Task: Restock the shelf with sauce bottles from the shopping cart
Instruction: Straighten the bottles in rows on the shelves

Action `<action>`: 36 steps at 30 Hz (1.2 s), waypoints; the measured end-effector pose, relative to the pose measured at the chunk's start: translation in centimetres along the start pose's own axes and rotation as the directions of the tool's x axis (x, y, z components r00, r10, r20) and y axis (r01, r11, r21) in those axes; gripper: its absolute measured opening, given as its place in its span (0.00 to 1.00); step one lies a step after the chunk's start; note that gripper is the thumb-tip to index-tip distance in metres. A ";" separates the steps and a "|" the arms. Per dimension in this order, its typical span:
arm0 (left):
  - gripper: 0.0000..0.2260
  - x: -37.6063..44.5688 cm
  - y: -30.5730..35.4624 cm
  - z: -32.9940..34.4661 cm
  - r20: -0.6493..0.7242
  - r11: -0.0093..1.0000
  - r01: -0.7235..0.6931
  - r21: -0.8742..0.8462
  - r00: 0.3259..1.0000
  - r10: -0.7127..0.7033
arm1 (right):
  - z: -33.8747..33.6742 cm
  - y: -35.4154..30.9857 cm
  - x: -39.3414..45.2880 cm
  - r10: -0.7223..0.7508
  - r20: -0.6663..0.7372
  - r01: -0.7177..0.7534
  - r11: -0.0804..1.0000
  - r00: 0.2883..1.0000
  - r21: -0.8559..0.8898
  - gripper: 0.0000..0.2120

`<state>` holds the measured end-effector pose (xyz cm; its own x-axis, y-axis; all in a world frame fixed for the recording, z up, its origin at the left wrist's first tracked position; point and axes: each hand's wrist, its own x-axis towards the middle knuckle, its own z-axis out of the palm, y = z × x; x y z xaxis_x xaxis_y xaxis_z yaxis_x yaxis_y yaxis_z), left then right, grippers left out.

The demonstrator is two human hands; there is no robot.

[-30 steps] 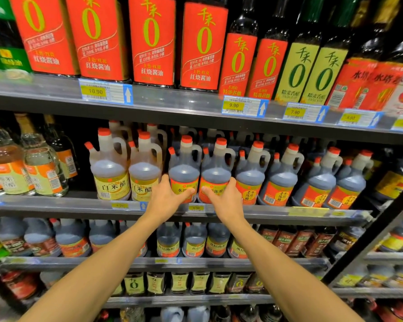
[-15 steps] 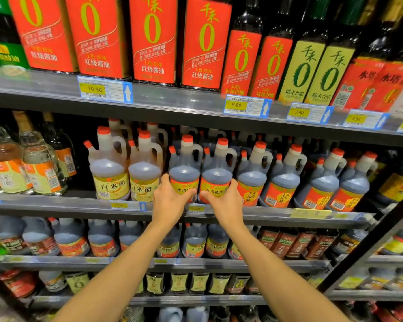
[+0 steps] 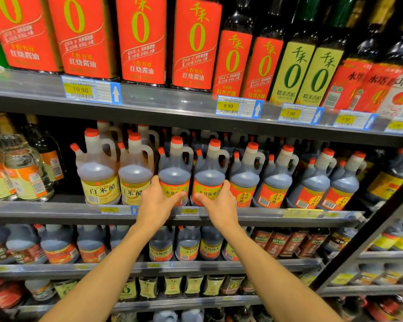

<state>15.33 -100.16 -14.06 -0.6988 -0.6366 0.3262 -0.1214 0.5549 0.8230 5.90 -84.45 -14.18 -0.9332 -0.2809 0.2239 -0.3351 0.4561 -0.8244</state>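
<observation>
On the middle shelf [image 3: 56, 211] ahead of us, our left hand [image 3: 157, 201] wraps the base of one dark vinegar jug [image 3: 175, 175], thumb across its yellow label. Just right of it, our right hand [image 3: 220, 205] clasps the neighbouring vinegar jug [image 3: 209, 177] the same way. Both jugs stand upright, touching each other. Left of our hands sit two white rice vinegar jugs [image 3: 100, 177].

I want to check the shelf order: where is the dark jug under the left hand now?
The dark red-capped plastic jug stands on the middle shelf, centre of the head view, between a pale yellow-labelled jug and a matching dark jug.
</observation>
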 end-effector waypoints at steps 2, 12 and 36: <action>0.28 0.0 -0.2 0.1 -0.006 1.000 -0.001 -0.001 1.000 0.001 | 0.0 0.1 0.0 -0.006 0.000 0.006 1.000 1.000 -0.006 0.36; 0.27 -0.3 -0.5 0.8 -0.076 1.000 -0.012 0.001 0.997 0.012 | 0.1 0.4 0.2 -0.008 0.024 0.009 1.000 1.000 -0.019 0.38; 0.33 -1.1 -0.3 1.3 -0.062 0.993 0.077 -0.084 0.995 -0.082 | -0.3 0.1 0.3 -0.011 0.042 0.012 0.999 0.999 -0.034 0.32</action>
<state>15.25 -98.93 -15.25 -0.6416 -0.7119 0.2855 -0.1150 0.4573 0.8818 5.57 -84.27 -14.07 -0.9233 -0.3211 0.2108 -0.3508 0.4815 -0.8032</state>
